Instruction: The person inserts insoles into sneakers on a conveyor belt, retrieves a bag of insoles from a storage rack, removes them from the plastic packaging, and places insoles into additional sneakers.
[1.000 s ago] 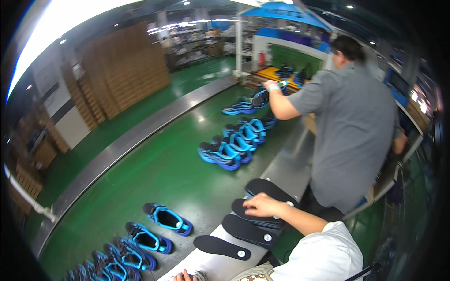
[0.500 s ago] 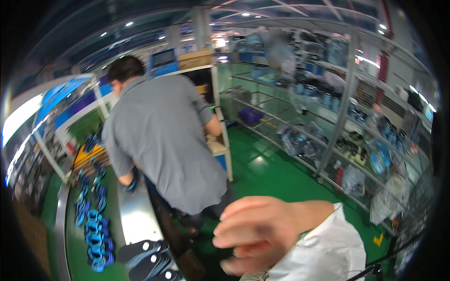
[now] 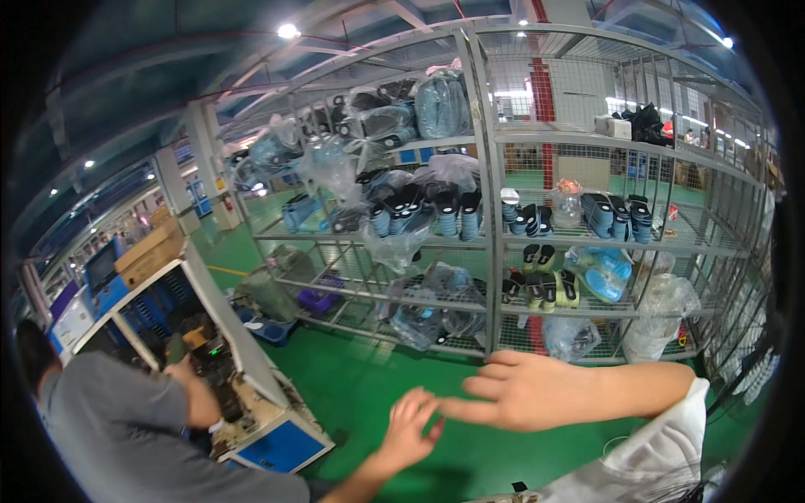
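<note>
My right hand [image 3: 524, 391] reaches in from the right out of a loose white sleeve [image 3: 646, 444]. Its index finger is stretched to the left and the others are loosely bent, holding nothing. My left hand [image 3: 411, 429] comes up on a bare forearm from the lower edge, its fingers loosely spread and nothing visible in them. The right index fingertip meets or overlaps the left fingers; I cannot tell whether they touch. Both hands are above the green floor [image 3: 352, 369], in front of the metal rack.
A wire-mesh rack [image 3: 490, 251] spans the view, with shoe parts [image 3: 616, 216] and bagged items [image 3: 440, 102] on its shelves. At left a co-worker in a grey shirt [image 3: 126, 419] reaches into a white and blue machine cabinet [image 3: 285, 440]. A purple bin [image 3: 320, 293] sits low on the rack.
My view has swung right, toward the rack. The co-worker now appears at the far left, and the bench with shoe parts has left the picture. My left hand has come into view beside the right.
</note>
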`<state>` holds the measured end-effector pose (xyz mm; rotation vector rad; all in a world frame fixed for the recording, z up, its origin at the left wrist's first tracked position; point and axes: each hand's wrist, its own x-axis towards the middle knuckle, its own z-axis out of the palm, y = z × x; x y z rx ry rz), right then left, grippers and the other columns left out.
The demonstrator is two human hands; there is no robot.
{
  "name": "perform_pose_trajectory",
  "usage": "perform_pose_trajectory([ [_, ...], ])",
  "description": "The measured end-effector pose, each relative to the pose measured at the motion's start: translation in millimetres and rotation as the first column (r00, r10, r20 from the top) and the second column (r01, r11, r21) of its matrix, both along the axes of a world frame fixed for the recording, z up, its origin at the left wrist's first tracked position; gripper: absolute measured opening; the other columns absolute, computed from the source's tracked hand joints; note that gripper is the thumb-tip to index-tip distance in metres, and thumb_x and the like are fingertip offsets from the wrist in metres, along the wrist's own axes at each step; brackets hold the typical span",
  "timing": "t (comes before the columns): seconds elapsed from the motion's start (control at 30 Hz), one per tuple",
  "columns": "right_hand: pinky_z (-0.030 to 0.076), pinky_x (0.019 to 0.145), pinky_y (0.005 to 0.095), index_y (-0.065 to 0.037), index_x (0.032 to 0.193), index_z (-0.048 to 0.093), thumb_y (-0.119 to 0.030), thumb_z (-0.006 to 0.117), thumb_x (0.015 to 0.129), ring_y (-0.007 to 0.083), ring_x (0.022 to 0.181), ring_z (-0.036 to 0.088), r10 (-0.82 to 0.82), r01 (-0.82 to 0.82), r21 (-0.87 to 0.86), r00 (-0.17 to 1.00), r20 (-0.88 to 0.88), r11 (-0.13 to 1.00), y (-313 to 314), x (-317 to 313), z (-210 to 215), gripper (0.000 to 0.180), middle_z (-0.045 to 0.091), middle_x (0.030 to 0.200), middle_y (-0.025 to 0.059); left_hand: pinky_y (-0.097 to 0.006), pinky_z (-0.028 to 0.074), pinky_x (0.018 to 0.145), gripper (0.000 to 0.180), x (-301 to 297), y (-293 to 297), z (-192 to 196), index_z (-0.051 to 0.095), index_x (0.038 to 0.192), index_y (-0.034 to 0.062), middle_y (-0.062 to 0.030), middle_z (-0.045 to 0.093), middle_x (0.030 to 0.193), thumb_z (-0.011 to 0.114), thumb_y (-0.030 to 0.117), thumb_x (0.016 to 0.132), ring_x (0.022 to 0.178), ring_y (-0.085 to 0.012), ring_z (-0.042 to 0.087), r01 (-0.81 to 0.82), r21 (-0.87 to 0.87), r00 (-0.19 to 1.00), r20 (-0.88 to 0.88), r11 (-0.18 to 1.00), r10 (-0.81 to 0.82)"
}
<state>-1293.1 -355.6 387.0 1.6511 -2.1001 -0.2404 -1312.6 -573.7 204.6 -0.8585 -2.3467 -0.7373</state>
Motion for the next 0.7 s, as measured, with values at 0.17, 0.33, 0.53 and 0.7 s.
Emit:
perform_pose_trajectory([
  [0.17,0.043,0.062,0.0319,-0.007,0.095,0.054,-0.023,0.052,0.076,0.0226,0.064,0.055,-0.399,0.397,0.056,0.887,0.232,0.916,49.1,-78.3,-5.2,0.024,0.053,0.071,0.0049,-0.046,0.031,0.088,0.04,-267.7,26.7,105.3,0.049,0.105,0.0063,-0.0185,0.039,0.116,0.057,0.029,0.073,0.111,-0.0356,0.034,0.063,-0.066,0.967,-0.242,0.996,-0.077],
  [0.33,0.043,0.061,0.0318,-0.006,0.093,0.057,-0.018,0.061,0.071,0.0233,0.064,0.055,-0.538,0.604,-0.223,0.79,0.293,0.765,45.0,-148.5,31.3,0.025,0.057,0.075,0.0056,-0.043,0.035,0.086,0.038,-521.7,30.3,259.6,0.055,0.103,0.0069,-0.0184,0.05,0.107,0.053,0.035,0.076,0.101,-0.0331,0.045,0.062,0.333,0.9,-0.426,0.941,0.091],
  [0.53,0.043,0.063,0.0327,-0.006,0.093,0.056,-0.017,0.064,0.069,0.0237,0.069,0.055,-0.778,0.834,-0.435,0.51,0.368,0.34,25.2,-211.7,32.8,0.028,0.058,0.079,0.0069,-0.059,0.014,0.095,0.061,-643.9,116.8,389.1,0.032,0.127,0.0153,-0.0087,0.024,0.135,0.048,0.045,0.076,0.127,-0.0293,0.01,-0.148,0.326,0.948,-0.223,0.934,0.228],
  [0.7,0.043,0.067,0.0354,-0.004,0.099,0.054,-0.023,0.062,0.071,0.0298,0.077,0.054,-0.61,0.949,-0.173,-0.025,0.792,-0.264,-1.7,-193.0,-53.5,0.035,0.057,0.085,0.0132,-0.06,0.016,0.093,0.063,-767.1,136.0,426.2,0.032,0.126,0.0123,-0.0102,0.025,0.134,0.05,0.045,0.075,0.124,-0.029,0.019,-0.228,0.181,0.885,-0.371,0.957,0.281],
])
